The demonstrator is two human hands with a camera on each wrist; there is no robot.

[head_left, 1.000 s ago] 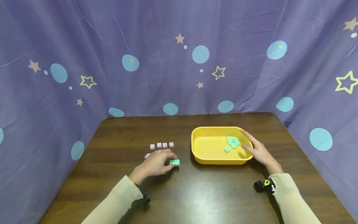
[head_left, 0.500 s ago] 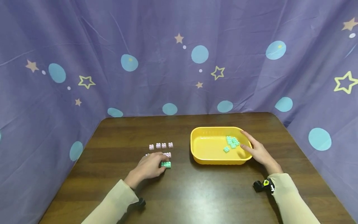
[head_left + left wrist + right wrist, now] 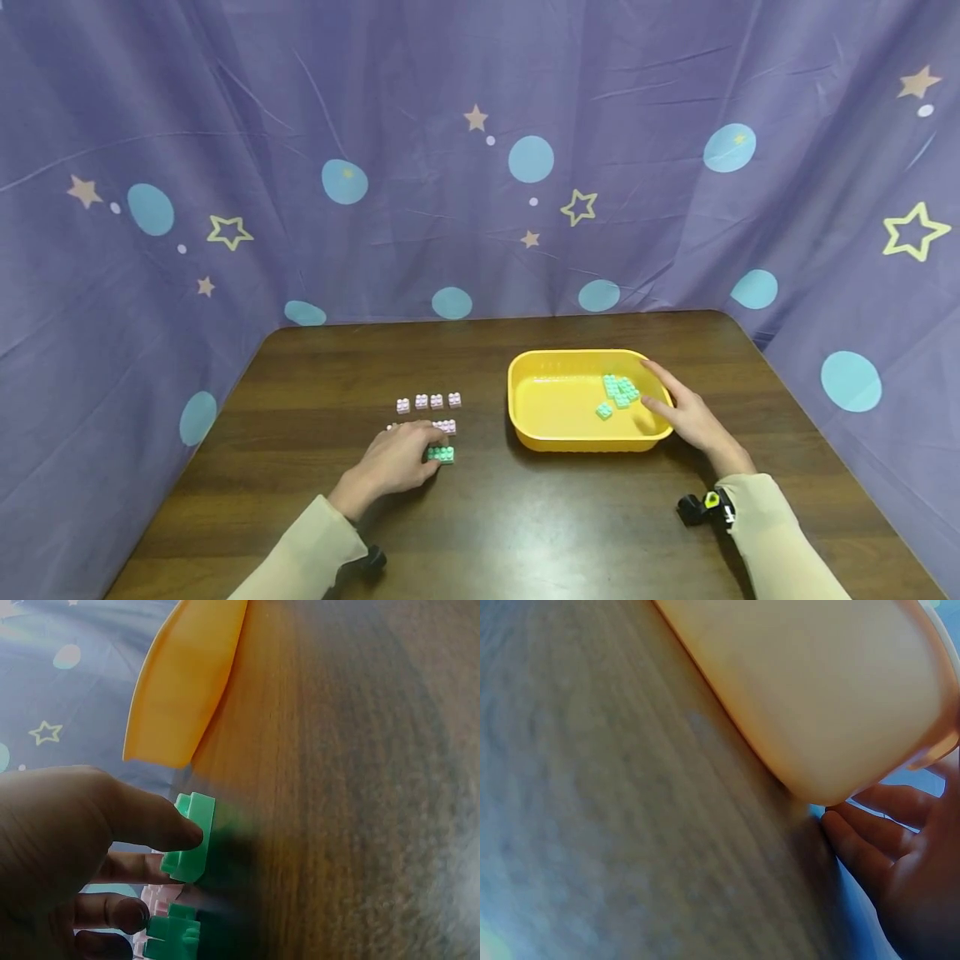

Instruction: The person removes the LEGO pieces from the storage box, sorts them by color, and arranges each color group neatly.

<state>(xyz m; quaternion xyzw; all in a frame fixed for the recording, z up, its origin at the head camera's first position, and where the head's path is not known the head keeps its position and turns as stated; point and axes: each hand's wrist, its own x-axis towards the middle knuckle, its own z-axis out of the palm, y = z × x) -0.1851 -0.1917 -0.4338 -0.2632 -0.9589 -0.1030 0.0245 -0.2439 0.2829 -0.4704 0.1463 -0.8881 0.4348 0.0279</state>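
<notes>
A green toy brick [image 3: 446, 455] with studs is pinched between thumb and finger of my left hand [image 3: 397, 460], low over the table. In the left wrist view, the thumb presses the side of this brick [image 3: 197, 844], and another green piece [image 3: 174, 934] sits just beyond it under the curled fingers. My right hand [image 3: 697, 423] holds the right end of a yellow tray [image 3: 577, 443], thumb over its rim. Several green bricks [image 3: 619, 390] lie in the tray's right half, one [image 3: 603, 411] apart from the cluster. In the right wrist view, fingers [image 3: 862, 840] rest against the tray's outside.
Several small pink bricks [image 3: 437, 402] form a row behind my left hand. Closer to it is a second row with a longer pink brick [image 3: 447, 427], partly covered by the hand. A purple curtain [image 3: 420, 208] hangs round the brown table [image 3: 480, 533].
My left hand has drawn the green brick leftward, uncovering the long pink brick behind it; in the last half second it moved little. The right hand has stayed at the tray.
</notes>
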